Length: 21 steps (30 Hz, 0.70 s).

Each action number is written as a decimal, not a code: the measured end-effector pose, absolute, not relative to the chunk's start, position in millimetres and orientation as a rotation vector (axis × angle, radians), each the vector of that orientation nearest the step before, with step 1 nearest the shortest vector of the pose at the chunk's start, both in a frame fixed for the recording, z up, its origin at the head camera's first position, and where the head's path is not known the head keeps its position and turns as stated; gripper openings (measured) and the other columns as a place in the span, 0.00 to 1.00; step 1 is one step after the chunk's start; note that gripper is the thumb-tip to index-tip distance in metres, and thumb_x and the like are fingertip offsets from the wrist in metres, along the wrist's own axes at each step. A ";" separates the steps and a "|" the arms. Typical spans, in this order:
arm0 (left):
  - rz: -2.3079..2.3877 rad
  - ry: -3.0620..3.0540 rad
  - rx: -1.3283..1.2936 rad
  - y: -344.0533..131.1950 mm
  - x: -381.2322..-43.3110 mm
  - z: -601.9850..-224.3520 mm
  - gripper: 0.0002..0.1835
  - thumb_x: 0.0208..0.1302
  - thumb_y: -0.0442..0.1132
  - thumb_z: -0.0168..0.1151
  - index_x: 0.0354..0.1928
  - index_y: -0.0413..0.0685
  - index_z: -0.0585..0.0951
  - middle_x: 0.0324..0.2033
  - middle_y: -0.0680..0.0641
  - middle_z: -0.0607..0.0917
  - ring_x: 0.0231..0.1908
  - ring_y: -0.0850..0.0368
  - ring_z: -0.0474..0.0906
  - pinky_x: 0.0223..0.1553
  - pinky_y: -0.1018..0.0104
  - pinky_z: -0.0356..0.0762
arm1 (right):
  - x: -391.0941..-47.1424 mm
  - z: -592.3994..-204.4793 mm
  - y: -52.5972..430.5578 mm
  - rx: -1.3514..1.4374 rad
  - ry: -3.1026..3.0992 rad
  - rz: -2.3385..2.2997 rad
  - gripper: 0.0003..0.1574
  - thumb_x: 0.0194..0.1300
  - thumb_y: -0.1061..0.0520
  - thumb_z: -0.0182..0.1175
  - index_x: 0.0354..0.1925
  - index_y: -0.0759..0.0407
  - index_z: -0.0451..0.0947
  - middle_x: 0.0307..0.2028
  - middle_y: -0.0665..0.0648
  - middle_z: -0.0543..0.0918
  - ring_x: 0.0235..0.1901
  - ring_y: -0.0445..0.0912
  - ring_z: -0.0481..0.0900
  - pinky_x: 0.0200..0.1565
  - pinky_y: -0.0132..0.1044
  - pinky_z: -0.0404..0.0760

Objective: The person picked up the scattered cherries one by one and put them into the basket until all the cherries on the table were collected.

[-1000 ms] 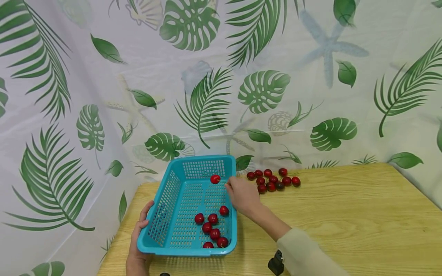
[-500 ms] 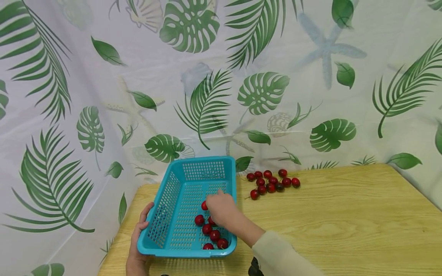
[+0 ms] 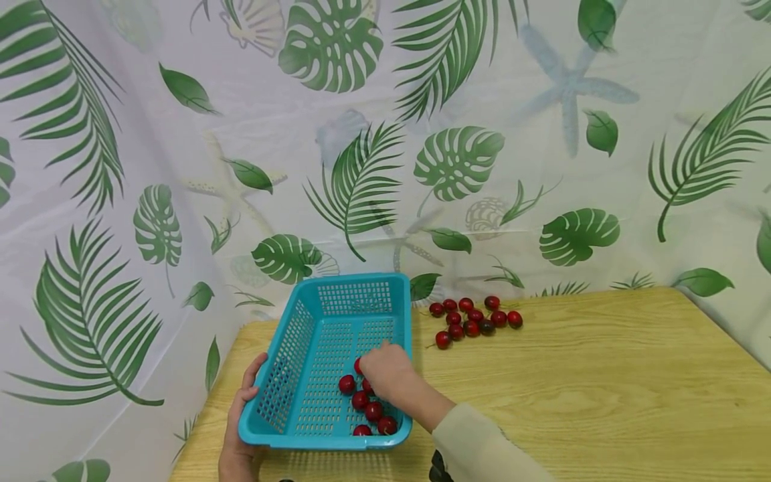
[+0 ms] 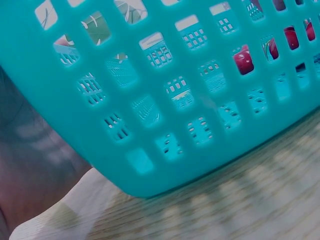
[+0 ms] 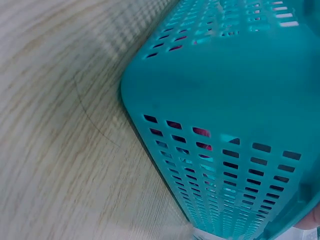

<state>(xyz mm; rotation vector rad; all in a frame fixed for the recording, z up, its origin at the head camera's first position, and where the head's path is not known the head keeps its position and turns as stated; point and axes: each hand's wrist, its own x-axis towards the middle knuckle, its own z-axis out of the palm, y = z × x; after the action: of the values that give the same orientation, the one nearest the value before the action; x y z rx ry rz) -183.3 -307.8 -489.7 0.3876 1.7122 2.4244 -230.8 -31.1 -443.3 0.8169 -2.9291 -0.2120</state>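
A blue plastic basket (image 3: 325,442) stands on the wooden table, with several red cherries (image 3: 373,411) gathered in its near right part. My left hand (image 3: 237,422) grips the basket's left rim; its blurred palm (image 4: 35,155) shows beside the basket wall in the left wrist view. Inside the basket, my right hand (image 3: 391,375) is low over the cherries with curled fingers. It pinches a cherry (image 3: 358,365), which shows partly at its fingertips; the stem and the grip itself are hidden. The basket's perforated wall (image 5: 215,95) fills much of the right wrist view.
On the table (image 3: 602,381), right of the basket, lies a loose group of several cherries (image 3: 472,329), one of them darker. A leaf-patterned cloth (image 3: 373,87) hangs behind and to the left. A small black object (image 3: 440,467) sits below the right sleeve.
My right hand has carried a cherry from above the basket's right rim down into the basket, towards the other cherries. The left hand and basket have stayed in place.
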 end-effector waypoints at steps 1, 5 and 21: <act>2.427 1.704 0.404 -308.0 -183.3 -489.9 0.33 0.73 0.37 0.19 0.73 0.78 0.57 0.68 0.62 0.64 0.64 0.59 0.65 0.59 0.61 0.69 | -230.6 -443.3 -31.2 0.820 -2.929 -0.220 0.08 0.61 0.57 0.67 0.26 0.46 0.80 0.29 0.50 0.84 0.33 0.48 0.78 0.34 0.41 0.80; 2.434 1.669 0.462 -308.6 -183.2 -490.3 0.34 0.73 0.36 0.19 0.72 0.79 0.59 0.68 0.63 0.66 0.63 0.59 0.66 0.59 0.61 0.69 | -229.6 -443.0 -31.4 0.840 -2.914 -0.230 0.08 0.61 0.58 0.67 0.26 0.46 0.81 0.28 0.49 0.84 0.32 0.46 0.78 0.33 0.40 0.80; 2.427 1.697 0.442 -308.7 -183.4 -490.0 0.33 0.74 0.37 0.20 0.73 0.78 0.58 0.67 0.64 0.66 0.64 0.60 0.66 0.59 0.63 0.69 | -231.0 -434.7 -22.2 0.825 -2.668 0.556 0.16 0.70 0.56 0.54 0.23 0.51 0.72 0.16 0.46 0.69 0.21 0.42 0.68 0.21 0.33 0.67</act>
<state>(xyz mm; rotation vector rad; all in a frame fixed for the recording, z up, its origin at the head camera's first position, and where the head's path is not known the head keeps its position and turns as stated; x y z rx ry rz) -183.4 -308.7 -490.0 0.4418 1.6974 2.4271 -231.0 -22.2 -434.7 0.8253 -2.6681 0.5561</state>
